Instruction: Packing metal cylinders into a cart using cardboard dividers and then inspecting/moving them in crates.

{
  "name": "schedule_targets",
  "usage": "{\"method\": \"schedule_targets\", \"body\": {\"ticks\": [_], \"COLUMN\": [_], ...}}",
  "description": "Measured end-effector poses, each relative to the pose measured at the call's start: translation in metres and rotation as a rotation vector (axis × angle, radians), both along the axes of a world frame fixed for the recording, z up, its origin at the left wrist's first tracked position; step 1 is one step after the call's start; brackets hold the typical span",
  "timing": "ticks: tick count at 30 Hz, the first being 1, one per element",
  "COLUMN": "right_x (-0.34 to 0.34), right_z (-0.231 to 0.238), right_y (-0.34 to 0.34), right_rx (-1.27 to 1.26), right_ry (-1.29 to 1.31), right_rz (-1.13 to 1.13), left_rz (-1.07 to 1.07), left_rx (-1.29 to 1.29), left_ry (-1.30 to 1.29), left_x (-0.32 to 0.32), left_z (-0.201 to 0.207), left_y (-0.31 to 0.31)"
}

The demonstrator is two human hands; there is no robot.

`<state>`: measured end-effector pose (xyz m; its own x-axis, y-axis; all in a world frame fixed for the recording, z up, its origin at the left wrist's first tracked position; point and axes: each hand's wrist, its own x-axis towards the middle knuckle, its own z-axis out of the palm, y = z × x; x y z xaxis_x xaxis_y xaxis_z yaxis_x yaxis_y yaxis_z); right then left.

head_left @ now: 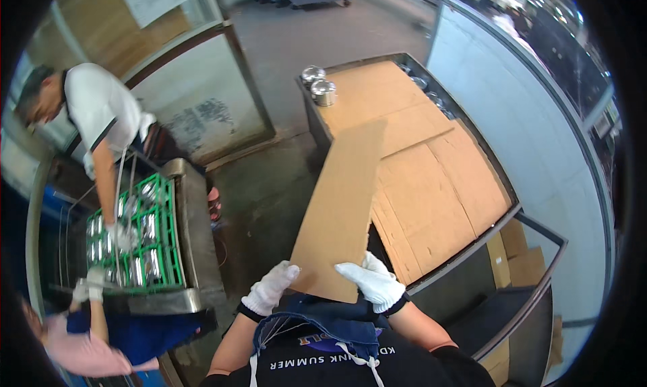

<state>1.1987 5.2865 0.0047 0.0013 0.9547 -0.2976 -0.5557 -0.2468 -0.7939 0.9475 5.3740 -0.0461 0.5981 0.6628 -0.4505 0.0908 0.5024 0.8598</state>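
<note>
A long flat piece of brown cardboard (342,205) stretches away from my body, its far end overlapping the cart in front of me. My left hand (271,287), in a white knit glove, grips the near left edge with the thumb on top. On the near right edge, my gloved right hand (373,281) holds the same piece, thumb lying over its face and fingers beneath. Several more cardboard sheets (431,202) lie flat across the metal cart (453,277). Two shiny round metal pots (323,92) stand at the cart's far left corner.
At left, a person in a white shirt (108,107) reaches into a green crate (176,252) of shiny metal vessels on a metal table (197,218). Another person in pink (84,350) works beside it. A metal rail (532,289) and cardboard boxes (526,266) are at right.
</note>
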Motion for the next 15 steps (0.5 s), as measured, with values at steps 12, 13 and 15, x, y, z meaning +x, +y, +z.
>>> {"method": "schedule_targets", "body": {"ticks": [12, 13, 15], "right_x": [0.07, 0.09, 0.132], "right_z": [-0.007, -0.022, -0.05], "right_y": [0.165, 0.168, 0.172], "right_rx": [-0.297, -0.328, -0.402], "right_ry": [-0.295, -0.358, -0.418], "right_rz": [-0.357, -0.436, -0.606], "left_rz": [0.101, 0.156, 0.252], "left_rx": [0.122, 0.159, 0.207], "left_ry": [-0.202, -0.236, -0.224], "left_x": [0.061, 0.061, 0.07], "left_z": [0.067, 0.067, 0.075], "left_y": [0.252, 0.269, 0.299]}}
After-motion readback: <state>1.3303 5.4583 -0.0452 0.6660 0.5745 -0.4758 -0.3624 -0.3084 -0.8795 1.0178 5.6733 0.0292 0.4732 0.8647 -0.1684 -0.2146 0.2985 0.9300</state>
